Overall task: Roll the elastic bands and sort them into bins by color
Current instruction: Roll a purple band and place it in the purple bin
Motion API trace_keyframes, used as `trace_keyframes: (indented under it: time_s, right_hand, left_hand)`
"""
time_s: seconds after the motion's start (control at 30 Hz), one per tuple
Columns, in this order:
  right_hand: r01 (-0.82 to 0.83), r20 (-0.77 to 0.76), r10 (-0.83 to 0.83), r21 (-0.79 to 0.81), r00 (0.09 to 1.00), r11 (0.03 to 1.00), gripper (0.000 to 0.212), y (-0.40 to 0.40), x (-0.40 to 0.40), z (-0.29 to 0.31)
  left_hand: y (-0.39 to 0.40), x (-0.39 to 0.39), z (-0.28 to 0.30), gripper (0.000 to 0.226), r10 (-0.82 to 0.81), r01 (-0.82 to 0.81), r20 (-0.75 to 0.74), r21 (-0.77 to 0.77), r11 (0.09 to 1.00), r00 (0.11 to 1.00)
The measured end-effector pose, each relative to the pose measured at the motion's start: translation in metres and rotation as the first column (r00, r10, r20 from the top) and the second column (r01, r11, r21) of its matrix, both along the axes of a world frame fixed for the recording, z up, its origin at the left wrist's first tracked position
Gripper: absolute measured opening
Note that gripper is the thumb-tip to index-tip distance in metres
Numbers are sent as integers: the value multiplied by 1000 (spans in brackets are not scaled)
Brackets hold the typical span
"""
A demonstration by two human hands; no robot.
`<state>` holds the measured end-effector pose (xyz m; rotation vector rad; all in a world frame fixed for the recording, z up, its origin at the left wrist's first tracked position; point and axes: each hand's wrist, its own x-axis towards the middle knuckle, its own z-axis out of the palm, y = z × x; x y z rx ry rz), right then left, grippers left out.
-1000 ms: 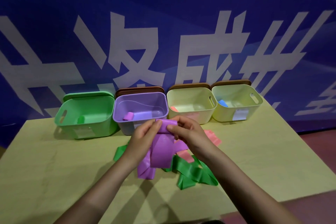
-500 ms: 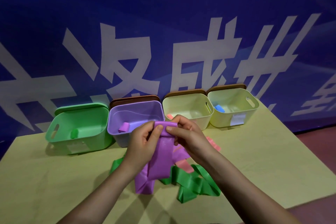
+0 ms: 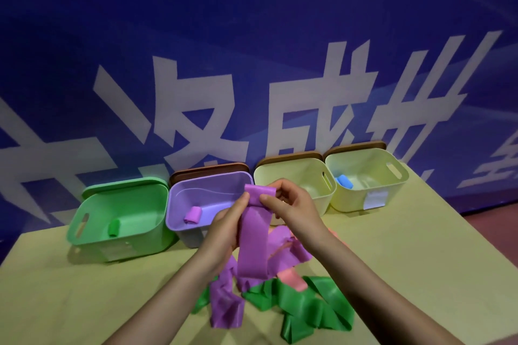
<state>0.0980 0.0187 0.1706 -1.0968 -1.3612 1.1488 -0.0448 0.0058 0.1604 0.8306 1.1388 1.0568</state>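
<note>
The flat purple elastic band point(image 3: 253, 232) looks light, limp and stretchy, so it is best pinched at its top end, where rolling starts. Both hands hold it there above the tabletop point(image 3: 406, 260), near the far edge: left hand point(image 3: 227, 221) and right hand point(image 3: 291, 204), each grip pinching the band, forearms converging.

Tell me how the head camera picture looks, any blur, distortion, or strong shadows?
Head view: wide-angle bending curves the table edges and tilts the bins; dim bluish light; soft shadows fall under the green bin and the forearms; mild softness on the left hand and right hand gripping the purple band; no glare.
</note>
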Motion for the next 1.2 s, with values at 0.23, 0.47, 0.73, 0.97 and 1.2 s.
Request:
trace_keyframes:
  time_s: [0.23,0.47,0.73,0.97,1.2]
  right_hand:
    - [-4,-78,-2,-81,997,997,19,-12,-1,-14]
    - [-113,-317,15,-291,948,950,8,-16,1,-12]
    - [-188,-424,23,-353,905,917,15,-1,-6,-9]
    - [-168,-304,80,-277,949,946,13,-5,-8,-19]
    - [60,9,-60,11,998,998,14,-14,0,-24]
  left_hand:
    - [-10,2,-12,23,64,-58,-92,68,996,994]
    - [-13,-8,-10,25,19,38,-228,241,970,974]
    - [-14,-5,-1,25,-2,27,-130,194,981,992]
    - [-11,-6,-3,26,46,15,-230,254,967,972]
    - [-10,1,-9,26,9,-8,-178,9,1000,984]
